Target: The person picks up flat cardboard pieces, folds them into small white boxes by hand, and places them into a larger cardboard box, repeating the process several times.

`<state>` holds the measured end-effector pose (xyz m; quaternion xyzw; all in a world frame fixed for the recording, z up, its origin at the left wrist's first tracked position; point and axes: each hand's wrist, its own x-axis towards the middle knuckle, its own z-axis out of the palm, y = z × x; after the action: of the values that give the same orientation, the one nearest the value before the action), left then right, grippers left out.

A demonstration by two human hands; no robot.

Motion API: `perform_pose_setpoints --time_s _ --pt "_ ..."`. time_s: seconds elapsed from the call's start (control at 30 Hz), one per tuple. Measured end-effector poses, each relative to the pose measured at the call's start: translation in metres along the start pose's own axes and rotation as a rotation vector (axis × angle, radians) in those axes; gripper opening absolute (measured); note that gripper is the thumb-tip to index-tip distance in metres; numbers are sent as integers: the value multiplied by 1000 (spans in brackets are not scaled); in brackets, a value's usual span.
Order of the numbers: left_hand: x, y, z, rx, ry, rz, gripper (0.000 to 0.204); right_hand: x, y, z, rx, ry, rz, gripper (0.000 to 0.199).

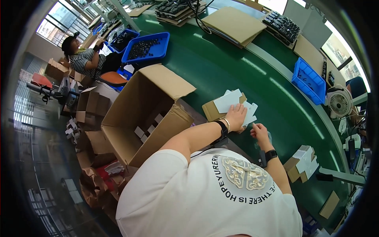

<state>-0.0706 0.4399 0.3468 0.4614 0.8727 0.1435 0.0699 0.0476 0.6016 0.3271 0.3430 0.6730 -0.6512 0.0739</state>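
My left hand (pixel 236 117) lies with its fingers stretched out on white folding-box pieces (pixel 229 101). Under and around these pieces shows a small brown carton (pixel 212 112), resting on the green table. Close by on the right is my right hand (pixel 260 133), its fingers curled together. Whatever it may hold is too small to make out. Something clear, perhaps plastic, shows beside its knuckles. On my left a large open cardboard box (pixel 118 132) has several small white boxes (pixel 139 132) at its bottom.
Another brown carton with white pieces (pixel 302 162) stands to the right. Blue trays (pixel 164 47) of small black parts sit at the far left, and a blue crate (pixel 308 83) at the far right near a fan (pixel 339 101). Cardboard sheets (pixel 233 25) lie at the back. A person (pixel 85 59) sits far left.
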Motion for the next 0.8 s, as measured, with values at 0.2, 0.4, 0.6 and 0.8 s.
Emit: perform_pose_setpoints --time_s 0.2,0.4,0.6,0.8 --pt "-10 13 -7 -28 -58 -182 98 -14 8 -4 129 -11 -23 19" --pt "-38 20 -79 -1 80 -103 100 -37 -24 2 120 -38 -410 46" --pt "-46 31 -175 -259 471 112 109 -62 -112 34 171 -199 -744 114" --pt "-32 32 -173 -148 638 89 118 -56 -142 39 233 -44 -671 126"
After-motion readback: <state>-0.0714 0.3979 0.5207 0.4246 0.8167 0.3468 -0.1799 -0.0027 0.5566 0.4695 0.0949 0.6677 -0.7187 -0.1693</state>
